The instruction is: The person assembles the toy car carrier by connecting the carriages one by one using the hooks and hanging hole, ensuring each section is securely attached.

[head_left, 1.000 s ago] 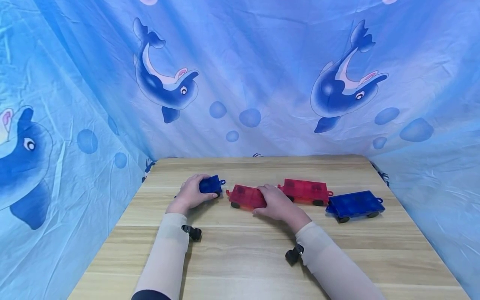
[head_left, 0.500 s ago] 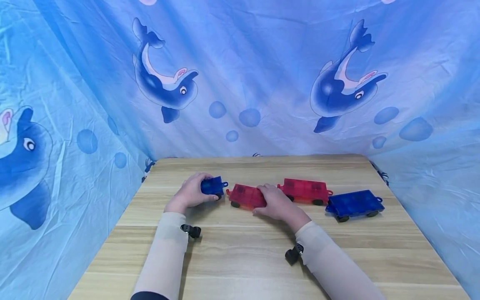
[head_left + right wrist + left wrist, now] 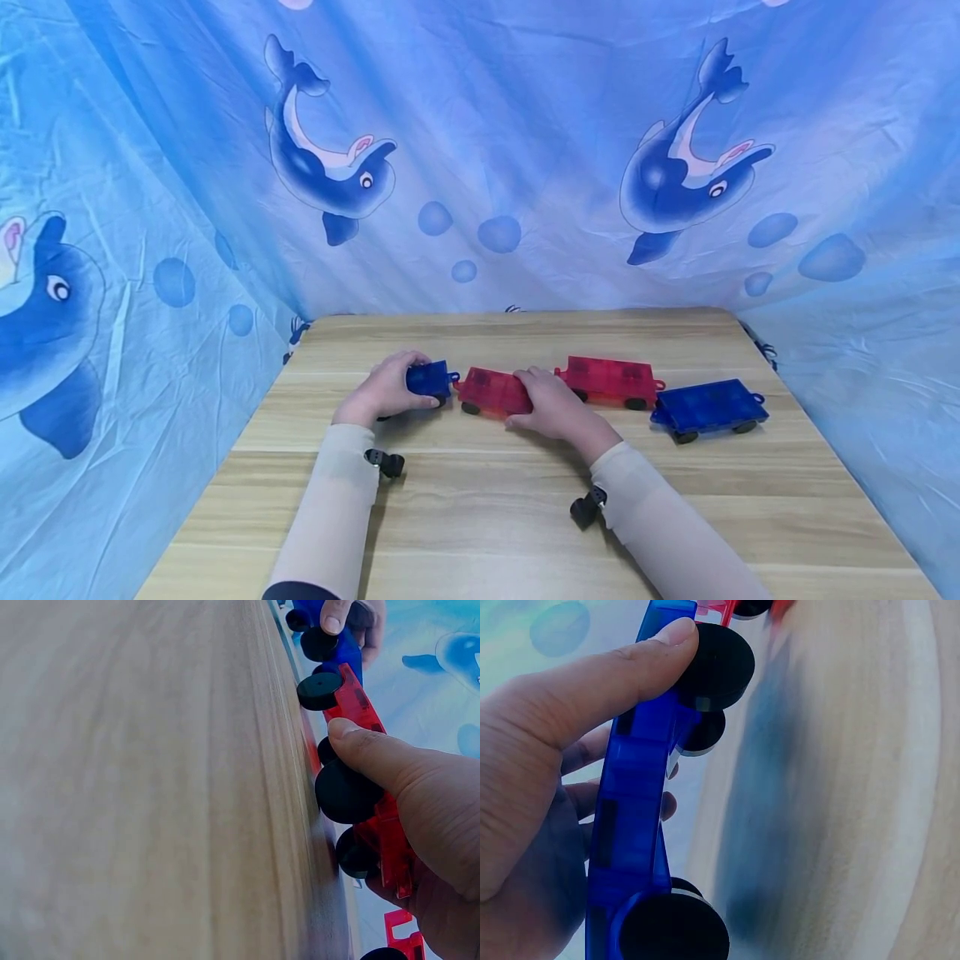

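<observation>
My left hand [image 3: 388, 388] grips a translucent blue toy train car [image 3: 427, 380] with black wheels, thumb along its near side and fingers behind it. In the left wrist view the blue car [image 3: 634, 772] casts a shadow on the tabletop beside its wheels. A translucent red toy train car [image 3: 491, 391] is held by my right hand [image 3: 555, 406], which covers its right end. In the right wrist view my thumb lies on the side of this red car [image 3: 356, 705], just above a wheel. The blue car's end loop overlaps the red car's hook in the head view.
To the right stand another red car [image 3: 611, 379] and another blue car [image 3: 711, 407], end to end on the wooden table [image 3: 480, 517]. A cloth backdrop [image 3: 480, 150] printed with dolphins rises behind the table and along its sides.
My left hand has moved the blue car slightly right and toward me, bringing its loop to the red car's hook. My right hand and the red car stay in place.
</observation>
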`<action>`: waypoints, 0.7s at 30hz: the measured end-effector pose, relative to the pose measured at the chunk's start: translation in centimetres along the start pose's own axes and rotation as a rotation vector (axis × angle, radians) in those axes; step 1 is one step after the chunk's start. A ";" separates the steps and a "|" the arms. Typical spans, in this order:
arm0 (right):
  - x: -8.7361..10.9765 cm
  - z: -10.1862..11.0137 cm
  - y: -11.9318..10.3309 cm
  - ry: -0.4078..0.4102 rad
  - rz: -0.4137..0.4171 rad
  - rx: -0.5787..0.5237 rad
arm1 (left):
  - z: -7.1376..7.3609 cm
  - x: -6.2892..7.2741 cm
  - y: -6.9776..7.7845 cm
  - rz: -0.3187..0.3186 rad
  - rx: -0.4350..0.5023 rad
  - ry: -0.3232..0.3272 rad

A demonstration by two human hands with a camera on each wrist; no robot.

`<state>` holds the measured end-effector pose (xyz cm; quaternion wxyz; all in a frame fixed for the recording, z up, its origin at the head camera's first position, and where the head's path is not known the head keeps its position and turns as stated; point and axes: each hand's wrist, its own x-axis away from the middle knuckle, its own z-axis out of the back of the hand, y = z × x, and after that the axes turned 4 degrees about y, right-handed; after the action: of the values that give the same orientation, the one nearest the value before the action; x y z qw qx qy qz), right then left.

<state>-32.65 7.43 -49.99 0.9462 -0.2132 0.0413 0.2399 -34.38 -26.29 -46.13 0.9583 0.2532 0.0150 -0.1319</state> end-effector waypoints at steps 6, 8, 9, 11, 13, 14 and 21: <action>0.0 -0.1 0.0 -0.009 -0.007 0.004 | -0.2 0.0 -0.2 0.017 0.033 -0.015; 0.0 -0.1 -0.1 -0.011 -0.009 0.002 | -0.3 0.0 -0.3 0.018 0.049 -0.020; 0.0 -0.1 -0.1 -0.011 -0.011 0.002 | -0.3 0.0 -0.3 0.015 0.056 -0.021; 0.0 -0.2 0.0 -0.012 -0.012 0.002 | -0.3 0.0 -0.3 0.003 0.070 -0.023; 0.0 -0.2 0.0 -0.011 -0.013 0.003 | -0.3 0.0 -0.3 -0.011 0.081 -0.022; 0.0 -0.2 0.0 -0.011 -0.013 0.004 | -0.3 -0.1 -0.2 -0.019 0.083 -0.020; 0.0 -0.1 0.0 -0.014 -0.016 0.007 | -0.5 -0.1 -0.1 -0.018 0.092 -0.012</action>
<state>-32.60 7.38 -50.11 0.9491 -0.2085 0.0341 0.2336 -34.46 -26.12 -46.64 0.9444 0.2962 0.0055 -0.1425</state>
